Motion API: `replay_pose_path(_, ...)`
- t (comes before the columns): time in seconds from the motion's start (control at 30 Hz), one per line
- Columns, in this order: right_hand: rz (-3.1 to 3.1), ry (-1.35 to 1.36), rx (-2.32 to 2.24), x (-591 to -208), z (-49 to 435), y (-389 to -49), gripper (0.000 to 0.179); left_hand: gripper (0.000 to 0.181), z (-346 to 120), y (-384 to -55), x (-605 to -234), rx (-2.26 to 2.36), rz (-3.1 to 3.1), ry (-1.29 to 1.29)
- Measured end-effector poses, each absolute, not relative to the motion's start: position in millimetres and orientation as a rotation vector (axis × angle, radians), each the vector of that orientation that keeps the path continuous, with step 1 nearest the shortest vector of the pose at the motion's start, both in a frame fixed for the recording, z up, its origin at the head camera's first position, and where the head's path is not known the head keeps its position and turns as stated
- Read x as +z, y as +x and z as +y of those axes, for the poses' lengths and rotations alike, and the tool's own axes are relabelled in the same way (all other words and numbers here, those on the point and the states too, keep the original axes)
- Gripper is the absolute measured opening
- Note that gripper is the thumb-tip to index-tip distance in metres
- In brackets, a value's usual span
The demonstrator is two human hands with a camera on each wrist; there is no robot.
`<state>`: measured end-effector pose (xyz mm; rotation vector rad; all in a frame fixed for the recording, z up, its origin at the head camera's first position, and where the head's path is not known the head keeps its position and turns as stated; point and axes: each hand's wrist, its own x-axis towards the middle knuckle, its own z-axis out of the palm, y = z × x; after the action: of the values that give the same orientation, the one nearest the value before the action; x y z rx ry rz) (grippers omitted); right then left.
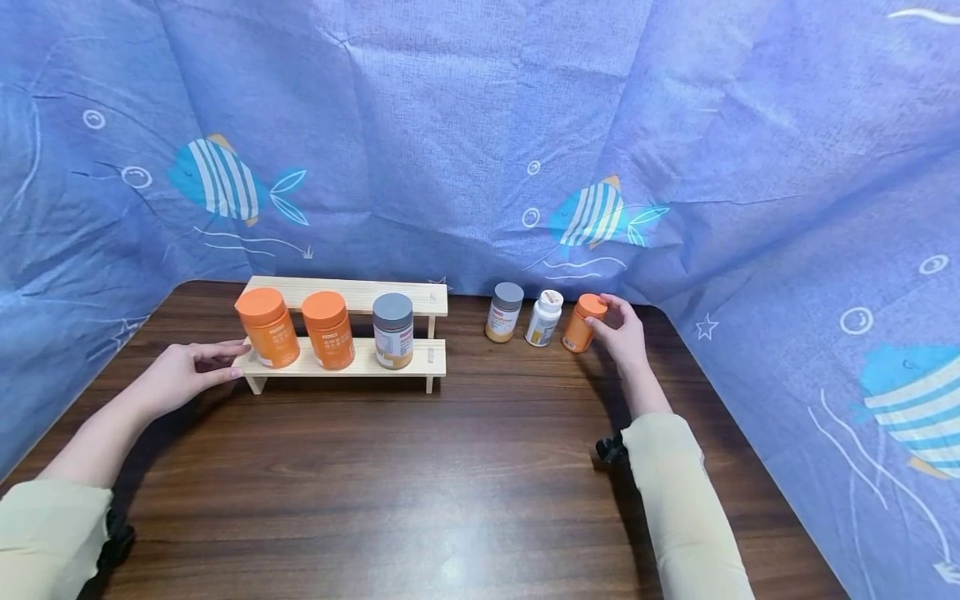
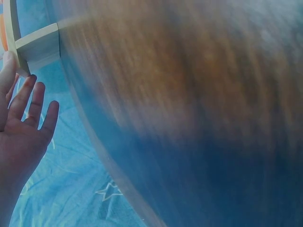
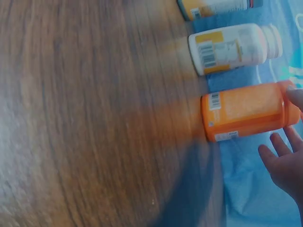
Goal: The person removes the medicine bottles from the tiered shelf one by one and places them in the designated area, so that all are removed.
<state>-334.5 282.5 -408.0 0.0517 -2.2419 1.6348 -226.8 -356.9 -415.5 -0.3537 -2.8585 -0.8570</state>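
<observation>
At the left end of a two-step wooden display stand (image 1: 431, 348), my left hand (image 1: 183, 375) pinches the lower step's corner between thumb and fingers. Two orange bottles (image 1: 272, 337) and a grey-capped bottle (image 1: 393, 342) stand upright in a row on that step. My right hand (image 1: 624, 333) holds another orange bottle (image 1: 577, 333) by its cap, thumb on one side and fingers on the other. In the right wrist view this orange bottle (image 3: 246, 112) shows its barcode, with the other fingers spread beside the cap.
Left of the held bottle, a white bottle (image 1: 543, 321) and a grey-capped bottle (image 1: 502, 317) stand on the dark wooden table (image 1: 450, 475). The stand's upper step (image 1: 360, 292) lies behind the bottles. A blue fish-print cloth (image 1: 450, 125) hangs along the table's back and sides.
</observation>
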Motion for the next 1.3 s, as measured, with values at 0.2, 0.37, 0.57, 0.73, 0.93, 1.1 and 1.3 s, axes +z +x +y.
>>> replay_pose_path(0.2, -2.177, 0.088, 1.689, -377.8, 262.5, -311.3, 0.053, 0.048, -356.0, -226.6, -413.4, -0.855, -2.896, -0.328)
replay_pose_path(0.37, -2.138, 0.136, 1.685, -357.1, 240.8, -295.4, 0.051, 0.048, -356.8, -226.3, -412.9, -0.855, -2.902, -0.322)
replay_pose_path(0.57, -2.114, 0.163, 1.67, -343.9, 221.1, -283.4, 0.047, 0.048, -357.3, -226.0, -413.0, -0.873, -2.894, -0.325)
replay_pose_path(0.73, -2.066, 0.22, 1.766, -341.5, 210.5, -280.8, 0.046, 0.047, -357.1, -225.5, -412.1, -0.879, -2.887, -0.323)
replay_pose_path(0.93, -2.034, 0.269, 1.851, -344.0, 198.9, -283.7, 0.044, 0.045, -356.3, -225.2, -412.9, -0.877, -2.862, -0.339)
replay_pose_path(1.1, -1.998, 0.355, 1.913, -335.3, 182.1, -274.7, 0.044, 0.045, -356.3, -225.3, -413.4, -0.877, -2.867, -0.332)
replay_pose_path(1.3, -1.958, 0.499, 1.986, -329.0, 161.3, -263.9, 0.044, 0.045, -356.0, -225.3, -413.3, -0.888, -2.867, -0.324)
